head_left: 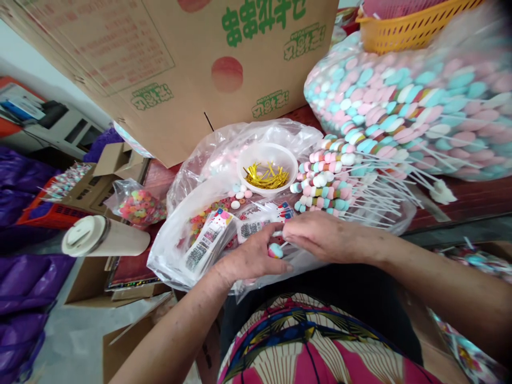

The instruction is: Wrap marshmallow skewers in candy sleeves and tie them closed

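My left hand (256,256) is closed around a marshmallow skewer, with one pink, white and blue marshmallow (275,250) showing between thumb and fingers. A short piece of white stick points from it toward my right hand (320,233). The fingers of that hand are pressed together against my left fingertips, and what they pinch is hidden. Just beyond my hands lie printed labels (210,242) in a stack and more cards (256,226). A white bowl (245,160) holds gold twist ties (267,176). Finished-looking marshmallow skewers (330,186) are piled to the right, sticks pointing right.
A large clear bag of marshmallows (400,101) stands at back right, beneath a yellow basket (400,32). Behind the bowl rises a cardboard box (184,117). At left are a white tumbler (124,236) and a bag of gummy rings (140,205).
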The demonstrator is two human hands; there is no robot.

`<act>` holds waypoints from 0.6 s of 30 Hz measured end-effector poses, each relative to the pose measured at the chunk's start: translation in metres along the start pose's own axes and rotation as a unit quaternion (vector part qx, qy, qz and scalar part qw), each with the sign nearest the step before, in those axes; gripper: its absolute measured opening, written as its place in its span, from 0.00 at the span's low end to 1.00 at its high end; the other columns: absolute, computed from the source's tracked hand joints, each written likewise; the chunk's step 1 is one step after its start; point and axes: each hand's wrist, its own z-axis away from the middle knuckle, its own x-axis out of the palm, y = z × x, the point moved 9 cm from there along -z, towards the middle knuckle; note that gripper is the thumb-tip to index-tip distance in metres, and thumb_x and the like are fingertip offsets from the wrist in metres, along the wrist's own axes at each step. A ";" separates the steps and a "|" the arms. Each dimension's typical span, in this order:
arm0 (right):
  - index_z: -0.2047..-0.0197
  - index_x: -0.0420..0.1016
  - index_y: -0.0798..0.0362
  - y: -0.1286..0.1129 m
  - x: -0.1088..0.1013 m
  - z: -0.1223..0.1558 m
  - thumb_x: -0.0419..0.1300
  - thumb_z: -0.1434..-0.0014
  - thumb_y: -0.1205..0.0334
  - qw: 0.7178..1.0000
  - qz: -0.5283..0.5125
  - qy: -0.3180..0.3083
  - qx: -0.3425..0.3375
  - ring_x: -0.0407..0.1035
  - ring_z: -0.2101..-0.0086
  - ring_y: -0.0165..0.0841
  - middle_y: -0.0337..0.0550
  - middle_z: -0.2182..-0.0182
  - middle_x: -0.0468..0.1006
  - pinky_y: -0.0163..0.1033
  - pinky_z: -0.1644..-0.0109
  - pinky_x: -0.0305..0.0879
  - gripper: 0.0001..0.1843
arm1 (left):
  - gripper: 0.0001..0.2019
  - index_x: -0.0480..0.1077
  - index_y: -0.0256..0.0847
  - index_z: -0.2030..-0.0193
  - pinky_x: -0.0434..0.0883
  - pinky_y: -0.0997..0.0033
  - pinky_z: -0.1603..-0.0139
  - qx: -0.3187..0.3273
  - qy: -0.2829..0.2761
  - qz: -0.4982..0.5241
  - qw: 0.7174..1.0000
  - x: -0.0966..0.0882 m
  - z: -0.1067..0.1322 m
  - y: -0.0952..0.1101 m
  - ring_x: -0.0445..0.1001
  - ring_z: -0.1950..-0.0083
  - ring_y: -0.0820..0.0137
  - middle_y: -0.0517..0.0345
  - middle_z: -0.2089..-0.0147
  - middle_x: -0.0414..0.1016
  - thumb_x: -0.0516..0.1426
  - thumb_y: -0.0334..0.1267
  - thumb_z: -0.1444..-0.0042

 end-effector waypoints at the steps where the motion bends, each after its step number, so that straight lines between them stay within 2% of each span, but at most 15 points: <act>1: 0.72 0.66 0.55 0.004 -0.002 0.003 0.45 0.37 0.64 1.000 -0.012 0.011 0.003 0.63 0.71 0.31 0.43 0.73 0.72 0.36 0.67 0.53 0.14 | 0.36 0.60 0.38 0.41 0.69 0.64 0.53 -0.011 -0.016 0.008 1.000 -0.001 0.002 -0.003 0.72 0.54 0.63 0.54 0.52 0.74 0.65 0.38 0.58; 2: 0.72 0.66 0.54 0.008 -0.004 0.006 0.45 0.36 0.63 1.000 -0.023 0.020 0.004 0.62 0.72 0.30 0.42 0.74 0.71 0.35 0.68 0.53 0.15 | 0.35 0.62 0.39 0.42 0.69 0.64 0.52 -0.019 -0.036 0.009 0.999 0.000 0.005 -0.006 0.71 0.54 0.63 0.55 0.53 0.74 0.66 0.40 0.58; 5: 0.73 0.65 0.54 0.014 -0.006 0.016 0.44 0.35 0.61 0.999 -0.036 0.028 -0.002 0.60 0.73 0.30 0.41 0.75 0.70 0.35 0.69 0.52 0.16 | 0.20 0.71 0.40 0.52 0.66 0.65 0.48 -0.026 -0.082 0.006 0.996 0.002 0.014 -0.011 0.71 0.54 0.64 0.60 0.56 0.76 0.63 0.40 0.54; 7: 0.72 0.65 0.54 0.014 -0.006 0.018 0.44 0.35 0.62 0.999 -0.037 0.033 -0.002 0.60 0.73 0.30 0.41 0.75 0.70 0.35 0.69 0.52 0.16 | 0.15 0.72 0.40 0.55 0.66 0.67 0.50 -0.030 -0.070 0.017 0.997 0.001 0.015 -0.012 0.71 0.56 0.66 0.62 0.59 0.76 0.60 0.39 0.51; 11: 0.73 0.64 0.54 0.007 0.000 0.012 0.44 0.36 0.63 0.999 -0.028 0.045 0.006 0.60 0.73 0.30 0.41 0.75 0.69 0.35 0.69 0.51 0.15 | 0.11 0.72 0.38 0.61 0.66 0.70 0.58 -0.026 0.008 -0.024 0.999 -0.001 0.006 -0.009 0.70 0.62 0.67 0.61 0.65 0.75 0.59 0.39 0.52; 13: 0.73 0.64 0.54 0.001 0.009 0.004 0.46 0.37 0.64 0.999 -0.027 0.033 0.011 0.61 0.73 0.30 0.42 0.75 0.70 0.35 0.68 0.52 0.14 | 0.10 0.72 0.37 0.63 0.67 0.69 0.60 -0.013 0.018 -0.041 0.999 0.006 -0.002 -0.005 0.70 0.63 0.67 0.60 0.66 0.74 0.59 0.38 0.53; 16: 0.70 0.67 0.54 0.000 0.018 -0.004 0.48 0.40 0.67 0.998 -0.042 0.030 0.036 0.64 0.71 0.32 0.44 0.73 0.72 0.36 0.67 0.55 0.09 | 0.08 0.72 0.36 0.66 0.67 0.70 0.60 0.004 0.017 0.038 0.999 0.009 -0.009 -0.001 0.70 0.63 0.67 0.58 0.67 0.74 0.59 0.36 0.53; 18: 0.63 0.68 0.55 0.007 0.015 -0.003 0.48 0.40 0.68 0.994 -0.076 0.056 0.056 0.66 0.69 0.34 0.45 0.69 0.74 0.36 0.65 0.58 0.08 | 0.13 0.72 0.35 0.61 0.67 0.71 0.62 -0.002 0.007 0.106 0.994 0.003 -0.008 -0.002 0.70 0.64 0.69 0.58 0.65 0.73 0.62 0.38 0.54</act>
